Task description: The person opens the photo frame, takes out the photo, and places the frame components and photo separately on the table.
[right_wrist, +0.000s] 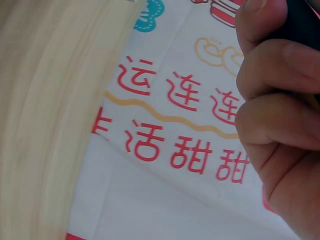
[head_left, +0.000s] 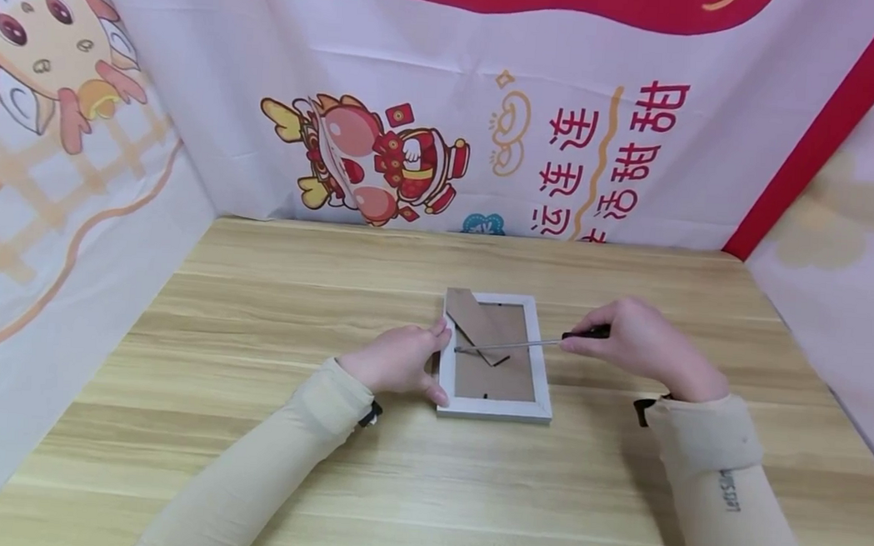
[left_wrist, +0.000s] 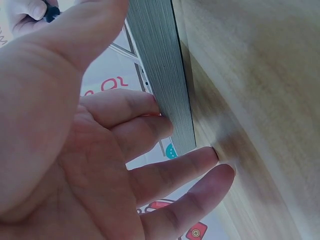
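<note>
Bare table (head_left: 245, 462) surrounds the picture frame (head_left: 543, 380); printed cloth walls (head_left: 565, 147) close off back and both sides.

Left hand (head_left: 400, 361) fingers mostly straight, thumb up; right hand (head_left: 639, 342) fingers curled tight, probably gripping; both forearms sleeved, angled inward.

We see the frame (head_left: 493, 408) lying face down on the table (head_left: 254, 312), about midway between its left and right edges. Our left hand (head_left: 399, 360) is at the frame's left edge, our right hand (head_left: 639, 340) just right of it. The screwdriver (head_left: 523, 343) reaches leftward across the frame's back. A banner (head_left: 565, 147) stands behind the table's far edge.
</note>
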The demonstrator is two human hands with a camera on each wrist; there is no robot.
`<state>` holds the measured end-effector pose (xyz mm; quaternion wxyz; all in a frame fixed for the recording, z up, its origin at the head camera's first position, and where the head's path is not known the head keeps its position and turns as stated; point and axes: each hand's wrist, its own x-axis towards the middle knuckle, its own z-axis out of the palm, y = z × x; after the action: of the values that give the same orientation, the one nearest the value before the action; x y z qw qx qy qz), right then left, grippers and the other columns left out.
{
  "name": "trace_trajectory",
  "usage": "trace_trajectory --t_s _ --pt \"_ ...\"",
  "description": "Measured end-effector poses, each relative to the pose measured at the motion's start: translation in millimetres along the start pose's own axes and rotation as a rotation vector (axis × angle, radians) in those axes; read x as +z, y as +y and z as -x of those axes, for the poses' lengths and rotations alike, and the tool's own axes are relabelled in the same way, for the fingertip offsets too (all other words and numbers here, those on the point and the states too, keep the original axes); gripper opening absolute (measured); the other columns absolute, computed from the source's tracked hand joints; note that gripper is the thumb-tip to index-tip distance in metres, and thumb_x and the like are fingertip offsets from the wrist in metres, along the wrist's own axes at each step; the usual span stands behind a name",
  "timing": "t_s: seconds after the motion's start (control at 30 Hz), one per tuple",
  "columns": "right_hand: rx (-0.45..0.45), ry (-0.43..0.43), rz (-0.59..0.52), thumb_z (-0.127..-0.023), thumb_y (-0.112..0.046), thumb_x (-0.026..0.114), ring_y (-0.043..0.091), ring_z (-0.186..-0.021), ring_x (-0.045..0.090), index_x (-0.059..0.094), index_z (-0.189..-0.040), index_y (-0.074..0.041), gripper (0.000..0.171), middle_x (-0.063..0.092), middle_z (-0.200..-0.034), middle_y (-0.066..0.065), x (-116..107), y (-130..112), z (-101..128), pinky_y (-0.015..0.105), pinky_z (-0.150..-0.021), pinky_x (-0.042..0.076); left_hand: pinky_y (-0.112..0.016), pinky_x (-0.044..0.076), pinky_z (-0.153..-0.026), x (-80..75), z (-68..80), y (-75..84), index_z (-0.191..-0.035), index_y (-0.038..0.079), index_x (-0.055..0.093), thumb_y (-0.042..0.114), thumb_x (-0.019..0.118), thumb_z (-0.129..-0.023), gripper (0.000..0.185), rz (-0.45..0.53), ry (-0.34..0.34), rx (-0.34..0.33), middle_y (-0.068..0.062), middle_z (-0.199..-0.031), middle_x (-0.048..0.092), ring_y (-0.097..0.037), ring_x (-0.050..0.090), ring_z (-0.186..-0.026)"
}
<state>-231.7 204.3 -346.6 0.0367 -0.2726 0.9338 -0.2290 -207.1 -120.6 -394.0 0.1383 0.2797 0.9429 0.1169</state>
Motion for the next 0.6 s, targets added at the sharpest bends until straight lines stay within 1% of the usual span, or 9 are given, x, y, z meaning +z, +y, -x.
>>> trace_trajectory --t_s 0.23,0.33,0.6 --pt "-0.040 0.022 0.080 -0.081 -0.035 0.082 0.008 -0.075 0.067 0.081 -0.086 -0.020 0.016 0.073 -0.083 -0.010 -5.5 -15.4 2.6 0.041 -0.075 0.057 -0.040 0.037 -0.110 -0.2 -0.2 -1.2 -0.150 -0.003 0.035 0.051 0.082 -0.074 0.104 -0.013 0.003 0.004 -0.022 -0.157 0.024 -0.036 0.042 -0.135" --pt "-0.065 0.037 0.117 -0.081 -0.035 0.083 0.007 -0.074 0.067 0.081 -0.086 -0.020 0.015 0.073 -0.082 -0.010 -6.5 -22.7 4.4 0.040 -0.073 0.057 -0.040 0.036 -0.111 0.2 -0.8 -1.7 -0.151 -0.003 0.035 0.052 0.081 -0.074 0.105 -0.014 0.000 0.003 -0.022 -0.157 0.023 -0.036 0.041 -0.136" --pt "-0.164 0.110 0.222 -0.079 -0.034 0.084 0.005 -0.068 0.067 0.080 -0.083 -0.019 0.017 0.072 -0.077 -0.010 -6.4 -40.3 8.1 0.037 -0.067 0.058 -0.040 0.037 -0.111 1.2 -0.5 -1.8 -0.150 -0.003 0.036 0.052 0.081 -0.074 0.105 -0.014 0.004 0.005 -0.023 -0.157 0.024 -0.036 0.042 -0.136"
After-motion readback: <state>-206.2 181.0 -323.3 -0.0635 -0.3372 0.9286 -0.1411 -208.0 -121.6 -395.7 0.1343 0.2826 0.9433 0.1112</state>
